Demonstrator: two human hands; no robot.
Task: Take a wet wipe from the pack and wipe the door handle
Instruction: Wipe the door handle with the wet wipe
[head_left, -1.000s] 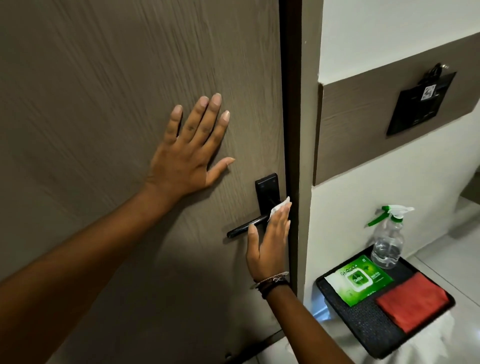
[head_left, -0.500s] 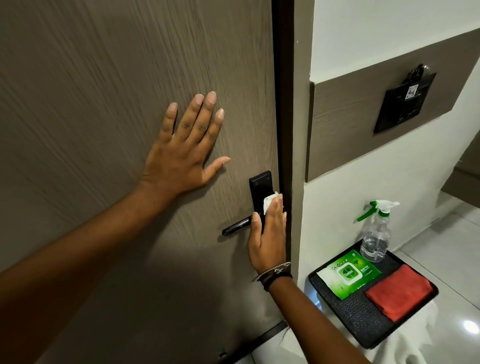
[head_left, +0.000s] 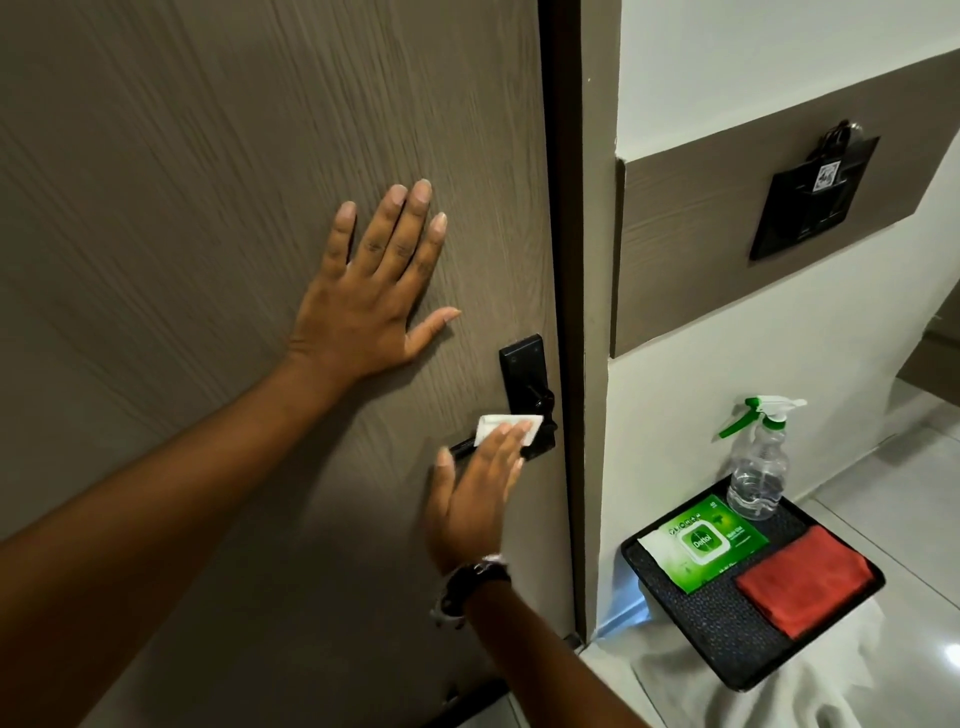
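Note:
A black lever door handle (head_left: 527, 384) with its backplate sits near the right edge of a brown wood-grain door (head_left: 208, 182). My right hand (head_left: 475, 493) presses a folded white wet wipe (head_left: 506, 427) flat against the lever, covering most of it; only the lever's left tip shows. My left hand (head_left: 374, 296) lies flat on the door, fingers spread, up and left of the handle. The green wet wipe pack (head_left: 701, 540) rests on a black tray (head_left: 727, 634) at the lower right.
On the tray also stand a clear spray bottle (head_left: 758, 467) with a green trigger and a folded red cloth (head_left: 802, 579). A dark door frame (head_left: 561, 208) runs beside the handle. A black wall panel (head_left: 810, 202) hangs on the right wall.
My right hand has moved the wipe down from the backplate onto the lever and turned it flat along it. The left hand stays pressed on the door.

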